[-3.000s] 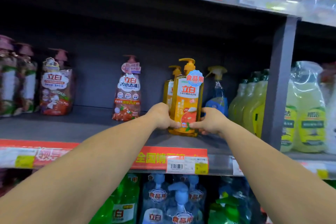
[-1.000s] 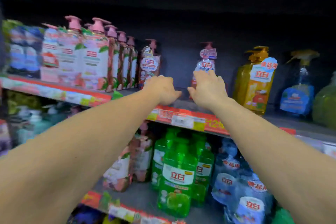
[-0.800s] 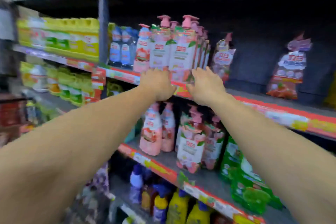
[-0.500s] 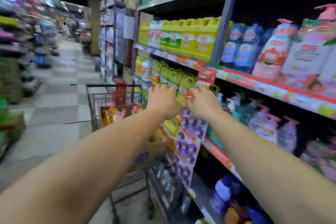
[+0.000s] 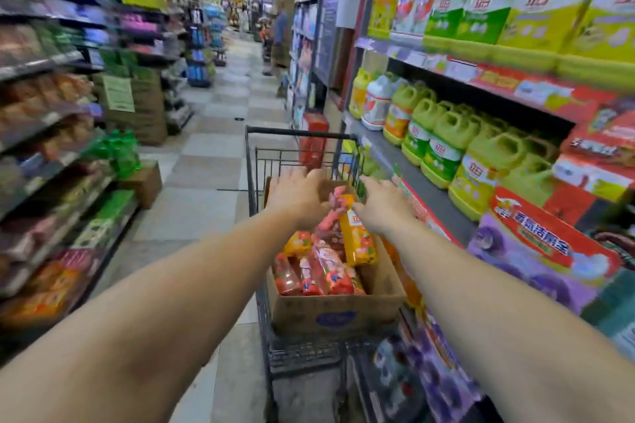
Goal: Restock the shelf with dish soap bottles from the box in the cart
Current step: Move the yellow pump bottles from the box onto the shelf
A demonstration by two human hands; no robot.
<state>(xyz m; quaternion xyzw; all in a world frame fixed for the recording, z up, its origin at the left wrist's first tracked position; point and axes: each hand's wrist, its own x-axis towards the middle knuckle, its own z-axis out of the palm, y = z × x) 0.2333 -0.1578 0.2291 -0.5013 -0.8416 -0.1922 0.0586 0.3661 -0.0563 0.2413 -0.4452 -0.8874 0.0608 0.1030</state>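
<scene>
A: Head view now looks down the aisle instead of at the shelf face, where both hands were settling an orange bottle three seconds ago. That one is placed, so this is the trip back for more.

B: Where are the hands?

A: Over the cart [image 5: 261,161]. The left hand [image 5: 299,196] is at about eleven o'clock from the cardboard box [image 5: 336,314], fingers loosely spread and grasping nothing. The right hand [image 5: 381,206] sits at one o'clock, its fingertips at the top of an orange dish soap bottle [image 5: 357,240] that stands upright in the box. Whether it has closed on the neck I cannot tell; the frame is blurred there.

B: And the stock?

A: Red and pink bottles [image 5: 319,271] lie packed at six o'clock from that orange one, so plenty remains. The shelving [image 5: 429,192] with green jugs [image 5: 436,148] runs along three o'clock.

B: So the next step?

A: Likely a firm grip on the orange bottle, then a lift clear of its neighbours.
</scene>
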